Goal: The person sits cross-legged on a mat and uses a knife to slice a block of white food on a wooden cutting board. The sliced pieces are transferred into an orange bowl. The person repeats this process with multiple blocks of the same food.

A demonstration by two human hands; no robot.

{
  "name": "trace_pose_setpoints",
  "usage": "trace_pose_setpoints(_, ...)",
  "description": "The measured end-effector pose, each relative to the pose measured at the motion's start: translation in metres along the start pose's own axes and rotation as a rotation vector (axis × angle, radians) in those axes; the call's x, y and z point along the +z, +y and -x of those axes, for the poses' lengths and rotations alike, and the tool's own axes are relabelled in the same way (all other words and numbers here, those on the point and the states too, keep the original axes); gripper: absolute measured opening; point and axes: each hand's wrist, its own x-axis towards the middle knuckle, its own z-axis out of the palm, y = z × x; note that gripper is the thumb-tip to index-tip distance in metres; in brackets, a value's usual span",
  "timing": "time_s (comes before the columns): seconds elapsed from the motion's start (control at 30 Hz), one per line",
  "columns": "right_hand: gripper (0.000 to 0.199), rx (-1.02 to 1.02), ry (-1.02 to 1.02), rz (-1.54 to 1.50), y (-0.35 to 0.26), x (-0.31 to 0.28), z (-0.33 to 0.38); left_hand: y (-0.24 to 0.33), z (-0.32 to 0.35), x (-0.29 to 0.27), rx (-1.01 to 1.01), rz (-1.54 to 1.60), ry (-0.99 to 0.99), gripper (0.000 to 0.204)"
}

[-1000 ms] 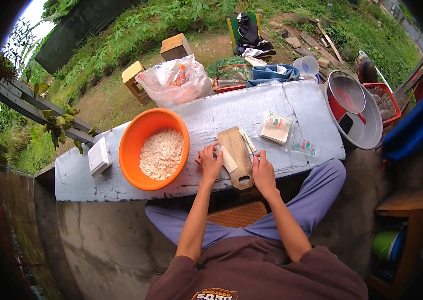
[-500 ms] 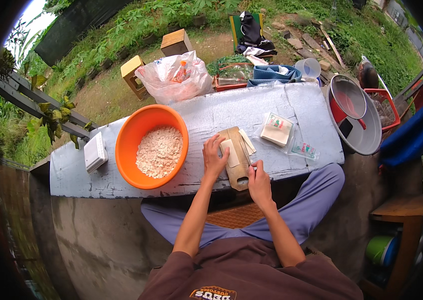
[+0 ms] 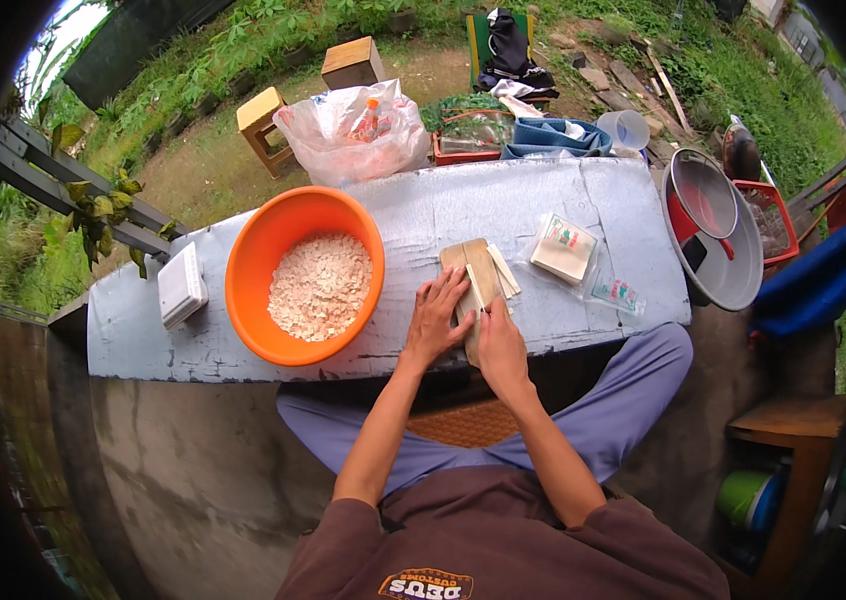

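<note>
- Wooden board [image 3: 475, 275] lies on the pale blue table [image 3: 413, 215], near its front edge and just right of the orange bowl [image 3: 248, 275]; thin pale sticks [image 3: 503, 270] rest along the board's right side.
- Your left hand [image 3: 436, 318] lies flat on the board's left part, fingers spread and pressing down rather than closed around anything.
- Your right hand [image 3: 501, 345] sits at the board's near end, touching it; whether its fingers pinch one of the thin strips you cannot tell from this view (they are too small to read).
- The two hands are just beside each other, almost touching at the thumbs.
- Orange bowl holds pale flaky grain [image 3: 321, 285]; a white box [image 3: 182, 288] sits to its left on the table.
- To the right of the board lie a clear packet with a white square [image 3: 563, 248] and a smaller packet [image 3: 615, 293].
- At the table's far edge stands a clear plastic bag [image 3: 353, 135]; at the right end a grey basin with a red strainer [image 3: 708, 225].
</note>
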Motion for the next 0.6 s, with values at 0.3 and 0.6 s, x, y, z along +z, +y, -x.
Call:
trace_pose_setpoints(0.3,0.02,-0.033,0.02,0.136,-0.007,0.004,-0.006,0.004,-0.001,-0.003,0.001,0.02,0.013,0.053)
trace_pose_setpoints(0.6,0.019,-0.105,0.084,0.167,-0.01,0.004,-0.003,0.002,0.0,-0.002,-0.013,-0.009,0.011,0.059)
